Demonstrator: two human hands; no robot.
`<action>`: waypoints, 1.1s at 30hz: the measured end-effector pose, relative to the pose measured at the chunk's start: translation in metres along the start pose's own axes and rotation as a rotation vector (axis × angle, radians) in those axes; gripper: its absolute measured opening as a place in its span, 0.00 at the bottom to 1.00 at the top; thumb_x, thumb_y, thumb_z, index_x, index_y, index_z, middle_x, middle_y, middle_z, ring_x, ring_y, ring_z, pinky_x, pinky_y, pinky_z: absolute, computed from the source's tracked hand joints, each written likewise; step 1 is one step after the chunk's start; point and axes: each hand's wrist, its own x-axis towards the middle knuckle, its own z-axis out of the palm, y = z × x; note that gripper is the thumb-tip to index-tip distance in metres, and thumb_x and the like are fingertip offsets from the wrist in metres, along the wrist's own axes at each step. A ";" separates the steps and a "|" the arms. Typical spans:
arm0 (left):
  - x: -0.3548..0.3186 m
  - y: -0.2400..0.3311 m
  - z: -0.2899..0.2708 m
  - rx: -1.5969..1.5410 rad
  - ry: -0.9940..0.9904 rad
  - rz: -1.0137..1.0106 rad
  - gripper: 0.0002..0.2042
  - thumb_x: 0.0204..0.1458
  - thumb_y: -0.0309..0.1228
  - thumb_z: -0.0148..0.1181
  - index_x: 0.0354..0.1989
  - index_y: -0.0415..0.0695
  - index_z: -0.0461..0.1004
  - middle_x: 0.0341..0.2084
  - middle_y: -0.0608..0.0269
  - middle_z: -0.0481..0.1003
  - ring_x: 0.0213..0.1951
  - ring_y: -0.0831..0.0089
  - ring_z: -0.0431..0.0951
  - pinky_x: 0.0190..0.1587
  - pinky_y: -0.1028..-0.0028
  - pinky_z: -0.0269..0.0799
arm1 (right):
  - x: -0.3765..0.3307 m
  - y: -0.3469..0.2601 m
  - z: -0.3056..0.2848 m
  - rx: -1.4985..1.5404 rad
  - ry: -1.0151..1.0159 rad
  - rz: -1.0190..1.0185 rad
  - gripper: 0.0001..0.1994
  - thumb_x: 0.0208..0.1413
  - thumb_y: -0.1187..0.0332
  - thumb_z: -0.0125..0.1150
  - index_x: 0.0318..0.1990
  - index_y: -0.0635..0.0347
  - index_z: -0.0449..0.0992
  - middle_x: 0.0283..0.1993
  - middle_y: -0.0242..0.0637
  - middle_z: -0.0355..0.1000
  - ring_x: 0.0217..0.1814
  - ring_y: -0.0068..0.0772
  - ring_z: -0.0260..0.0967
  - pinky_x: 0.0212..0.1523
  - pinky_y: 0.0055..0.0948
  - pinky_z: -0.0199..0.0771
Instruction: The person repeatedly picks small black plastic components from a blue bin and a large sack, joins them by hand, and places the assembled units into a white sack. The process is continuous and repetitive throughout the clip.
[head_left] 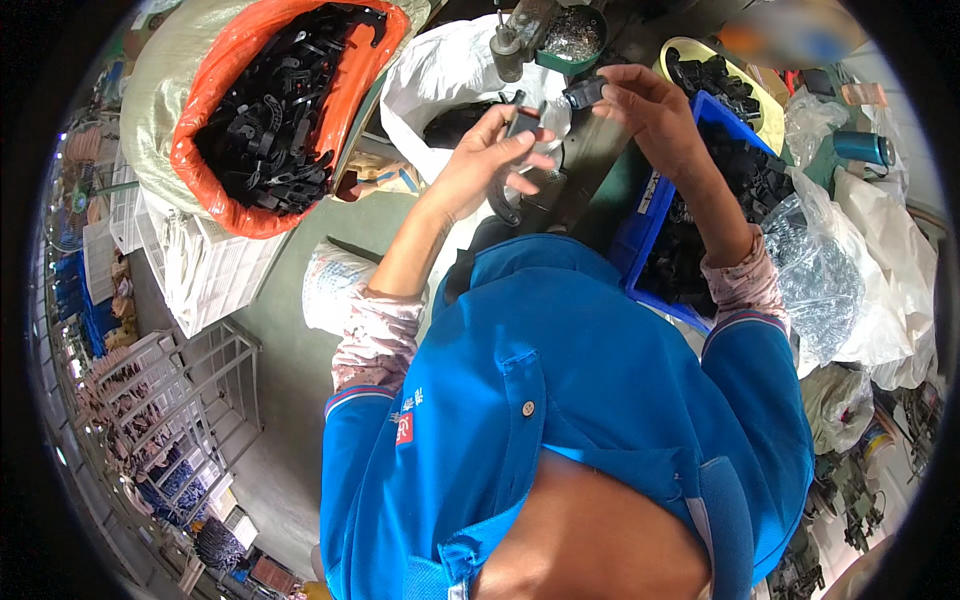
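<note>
Black plastic occupies both hands: the left hand [478, 163] grasps a part [523, 124]; the right hand [655, 112] pinches a piece [586, 94] close by. Both look unfinished. Others fill the orange bag [186, 150] left of the left hand and the blue box [633, 247] beside the right, their stage unclear.

a white sack with faint print [335, 287] rests on the smooth grey-green floor [300, 410]. to its left stand white slatted plastic panels [222, 275] in a stack, and below them in view a pale metal-tube rack [225, 385]. along the far right, a blue cylindrical container with a dark end [862, 149] lies near a small crumpled clear plastic bag [812, 128]; a larger clear plastic bag [815, 275] sits beside a creased white sheet-like sack [895, 265].
</note>
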 end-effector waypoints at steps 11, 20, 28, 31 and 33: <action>-0.002 -0.005 0.012 0.012 -0.136 -0.068 0.20 0.60 0.29 0.56 0.61 0.42 0.65 0.52 0.50 0.75 0.46 0.62 0.81 0.36 0.73 0.80 | 0.010 -0.003 -0.005 -0.264 -0.112 -0.012 0.13 0.59 0.69 0.62 0.48 0.64 0.77 0.42 0.33 0.76 0.44 0.24 0.74 0.51 0.28 0.75; -0.001 -0.008 0.019 0.015 -0.105 -0.112 0.21 0.60 0.27 0.57 0.61 0.44 0.62 0.50 0.51 0.76 0.44 0.63 0.82 0.33 0.74 0.79 | 0.005 -0.005 0.000 -0.345 -0.140 0.106 0.14 0.57 0.69 0.64 0.48 0.67 0.76 0.40 0.36 0.76 0.42 0.25 0.74 0.47 0.26 0.76; 0.007 -0.007 0.022 0.067 -0.092 -0.095 0.17 0.59 0.28 0.58 0.55 0.42 0.63 0.48 0.47 0.76 0.41 0.62 0.83 0.30 0.74 0.78 | -0.002 0.009 0.004 -0.334 -0.100 0.042 0.12 0.58 0.70 0.62 0.46 0.69 0.76 0.39 0.38 0.77 0.40 0.24 0.75 0.42 0.23 0.76; 0.009 -0.006 0.028 0.156 -0.016 -0.031 0.20 0.58 0.27 0.60 0.55 0.40 0.60 0.45 0.47 0.77 0.40 0.60 0.83 0.28 0.75 0.78 | -0.007 0.012 0.001 -0.322 -0.146 0.069 0.11 0.58 0.72 0.61 0.46 0.68 0.77 0.41 0.36 0.76 0.44 0.24 0.73 0.49 0.25 0.72; 0.016 -0.008 0.035 0.309 0.064 0.069 0.24 0.54 0.24 0.64 0.54 0.40 0.56 0.40 0.50 0.77 0.36 0.62 0.82 0.26 0.74 0.79 | -0.013 0.018 0.002 -0.333 -0.117 0.079 0.09 0.59 0.73 0.59 0.45 0.66 0.78 0.47 0.35 0.75 0.49 0.23 0.70 0.55 0.25 0.67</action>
